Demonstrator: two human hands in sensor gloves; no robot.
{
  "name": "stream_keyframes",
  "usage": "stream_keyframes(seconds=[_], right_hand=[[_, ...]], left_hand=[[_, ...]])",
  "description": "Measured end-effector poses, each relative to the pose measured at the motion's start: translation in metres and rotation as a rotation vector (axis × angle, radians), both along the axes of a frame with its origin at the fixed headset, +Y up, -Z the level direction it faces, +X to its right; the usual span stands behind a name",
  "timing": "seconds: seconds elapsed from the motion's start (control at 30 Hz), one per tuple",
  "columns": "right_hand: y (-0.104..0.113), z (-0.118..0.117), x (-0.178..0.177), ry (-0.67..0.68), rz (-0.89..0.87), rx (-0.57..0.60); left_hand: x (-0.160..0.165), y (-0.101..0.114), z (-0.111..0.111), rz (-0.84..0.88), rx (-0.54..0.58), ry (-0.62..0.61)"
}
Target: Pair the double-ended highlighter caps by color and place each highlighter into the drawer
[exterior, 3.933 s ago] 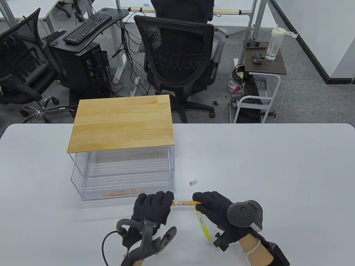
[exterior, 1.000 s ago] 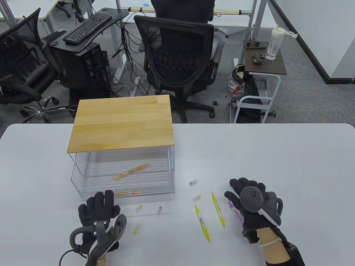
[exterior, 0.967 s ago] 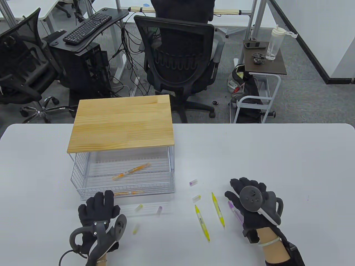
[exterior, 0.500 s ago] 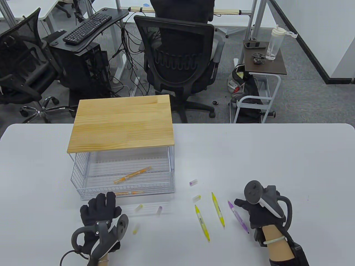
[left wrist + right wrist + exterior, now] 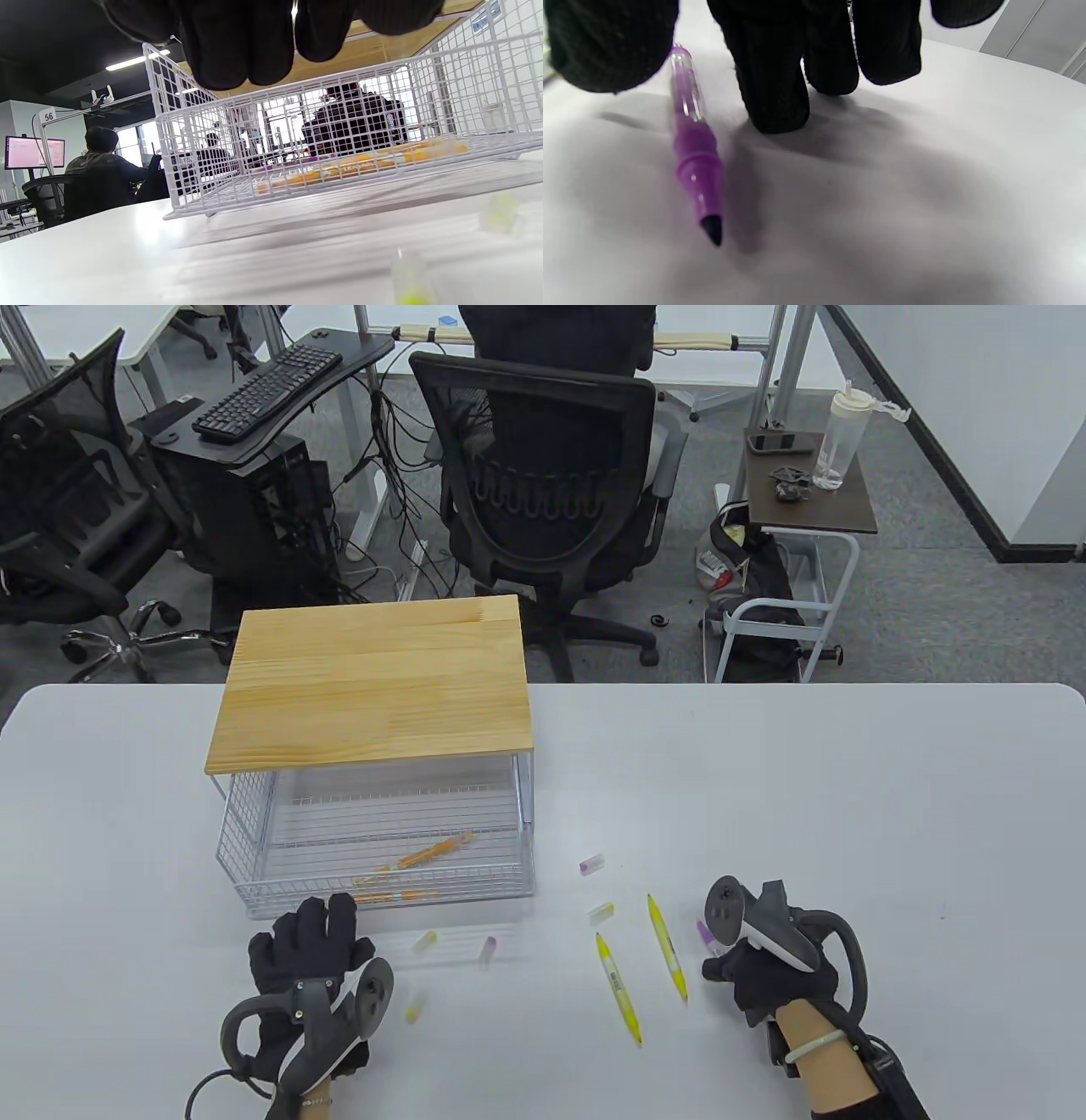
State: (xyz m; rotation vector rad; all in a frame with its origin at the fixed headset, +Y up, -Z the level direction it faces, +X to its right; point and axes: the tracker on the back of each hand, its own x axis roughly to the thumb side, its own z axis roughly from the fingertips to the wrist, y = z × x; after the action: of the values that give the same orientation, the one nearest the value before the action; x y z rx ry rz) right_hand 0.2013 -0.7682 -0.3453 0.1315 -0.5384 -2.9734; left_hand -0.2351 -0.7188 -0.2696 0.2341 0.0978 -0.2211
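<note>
Lying between the hands: two yellow highlighters (image 5: 642, 965), loose caps (image 5: 484, 929)

Grey carpet floor (image 5: 916, 594), black mesh office chair (image 5: 551, 475) facing away, small dark-topped side table (image 5: 806, 496) holding a clear water bottle (image 5: 840, 441).

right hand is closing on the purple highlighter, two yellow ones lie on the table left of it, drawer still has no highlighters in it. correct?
Not quite. The drawer is not bare: orange highlighters already lie in it, as the table view and the left wrist view show. The rest holds: the right hand is over the purple highlighter, and two yellow highlighters lie on the table to its left.
</note>
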Motion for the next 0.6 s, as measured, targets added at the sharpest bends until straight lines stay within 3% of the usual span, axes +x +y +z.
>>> stream_keyframes(seconds=[0.2,0.6], right_hand=[[-0.003,0.010,-0.009,0.009,0.097,-0.007],[-0.006,0.011,-0.011,-0.008,0.122,-0.005]], left_hand=[[-0.003,0.000,0.001,0.010,0.008,-0.001],[-0.020,0.007,0.006,0.080,0.032,0.044]])
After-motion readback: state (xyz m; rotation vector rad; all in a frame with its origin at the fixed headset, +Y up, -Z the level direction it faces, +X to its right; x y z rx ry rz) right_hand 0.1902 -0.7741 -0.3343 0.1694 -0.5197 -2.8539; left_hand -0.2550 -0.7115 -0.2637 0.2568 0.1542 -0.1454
